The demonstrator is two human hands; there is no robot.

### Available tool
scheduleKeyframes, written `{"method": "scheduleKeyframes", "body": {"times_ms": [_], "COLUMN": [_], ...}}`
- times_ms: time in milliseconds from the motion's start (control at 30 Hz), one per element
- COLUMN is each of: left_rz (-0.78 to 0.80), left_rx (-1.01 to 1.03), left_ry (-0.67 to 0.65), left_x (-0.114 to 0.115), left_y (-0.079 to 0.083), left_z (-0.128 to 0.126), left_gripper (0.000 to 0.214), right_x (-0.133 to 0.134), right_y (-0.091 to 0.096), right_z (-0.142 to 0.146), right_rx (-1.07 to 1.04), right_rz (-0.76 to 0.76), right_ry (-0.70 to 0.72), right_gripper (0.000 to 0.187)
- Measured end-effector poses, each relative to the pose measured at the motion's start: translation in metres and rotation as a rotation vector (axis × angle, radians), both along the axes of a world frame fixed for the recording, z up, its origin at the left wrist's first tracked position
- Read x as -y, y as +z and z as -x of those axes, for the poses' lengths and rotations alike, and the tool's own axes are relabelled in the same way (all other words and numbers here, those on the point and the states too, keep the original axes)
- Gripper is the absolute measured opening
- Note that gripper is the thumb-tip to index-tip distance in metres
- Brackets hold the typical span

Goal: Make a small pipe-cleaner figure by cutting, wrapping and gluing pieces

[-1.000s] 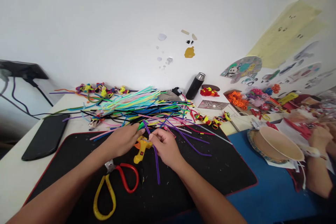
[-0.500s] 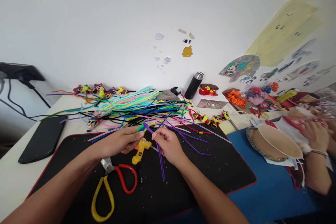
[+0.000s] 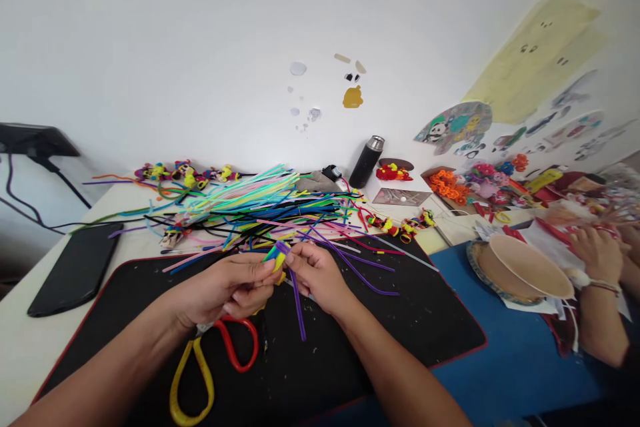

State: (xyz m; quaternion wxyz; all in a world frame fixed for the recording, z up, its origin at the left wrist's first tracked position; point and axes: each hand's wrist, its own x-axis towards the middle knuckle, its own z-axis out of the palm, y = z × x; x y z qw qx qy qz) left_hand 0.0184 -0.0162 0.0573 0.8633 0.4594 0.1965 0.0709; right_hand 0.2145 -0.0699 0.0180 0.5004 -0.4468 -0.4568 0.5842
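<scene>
Pinched in my left hand (image 3: pixel 247 283) is a small pipe-cleaner piece (image 3: pixel 274 256) with green, blue and yellow strands. My right hand (image 3: pixel 315 273) is closed on a purple pipe cleaner (image 3: pixel 297 303), whose upper end bends over the small piece while its loose end hangs down over the mat. Below my left hand lie scissors (image 3: pixel 215 347) with one yellow and one red handle, their blades hidden. A yellow glue gun (image 3: pixel 281 277) lies mostly covered behind my hands.
A heap of coloured pipe cleaners (image 3: pixel 260 207) spreads behind the black mat (image 3: pixel 320 373). A phone (image 3: pixel 75 270) lies left. A black flask (image 3: pixel 367 163) and white box (image 3: pixel 400 193) stand at the back. Right, a co-worker's hand (image 3: pixel 600 253) is near a bowl (image 3: pixel 530 270).
My left hand has turned and moved slightly right, covering more of the glue gun and the scissors' blades. The purple pipe cleaner now lies more across the small piece.
</scene>
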Motion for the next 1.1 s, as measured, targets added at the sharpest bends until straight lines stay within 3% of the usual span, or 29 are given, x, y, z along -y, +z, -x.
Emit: {"method": "scheduleKeyframes", "body": {"times_ms": [233,467,900,1100], "left_rz": [-0.017,-0.055,0.060,0.164], "left_rx": [-0.020,-0.084,-0.007,0.107], "left_ry": [0.062,0.148,0.092,0.054], "left_x": [-0.005,-0.012,-0.002,0.005], "left_y": [-0.004,-0.019,-0.012,-0.017], "left_z": [0.000,-0.004,-0.006,-0.010], "left_gripper": [0.050,0.049,0.043,0.036], "right_x": [0.003,0.005,0.007,0.005], "right_y": [0.000,0.000,-0.018,-0.019], "right_z": [-0.006,-0.009,-0.006,0.004], "right_rx": [0.044,0.116,0.118,-0.025], "right_rz": [-0.036,-0.065,-0.080,-0.041], "right_ry": [-0.136,-0.245,-0.249,-0.198], "right_gripper": [0.051,0.046,0.045,0.050]}}
